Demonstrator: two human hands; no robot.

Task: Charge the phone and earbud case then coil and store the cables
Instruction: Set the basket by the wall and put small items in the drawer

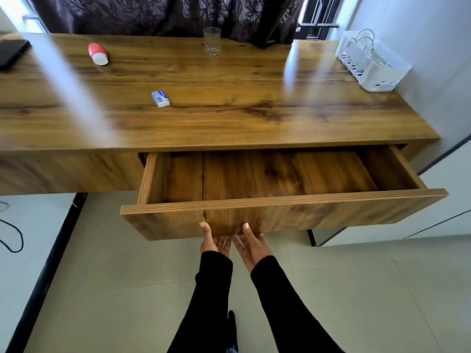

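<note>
A wooden drawer (280, 215) stands pulled out from under the desk top (229, 118), and its inside shows bare wood. My left hand (215, 242) and my right hand (252, 244) sit side by side, palms up, at the lower edge of the drawer front. Each thumb lies on the front face, while the fingers are hidden beneath the edge. A white basket (372, 64) holding white cables stands at the desk's back right corner. No phone or earbud case is in view.
On the desk are a drinking glass (212, 41) at the back middle, a red and white bottle (98, 54) lying back left, a small white and blue box (160, 98), and a black flat object (11, 53) at the far left. A black cable (12, 235) lies on the floor at left.
</note>
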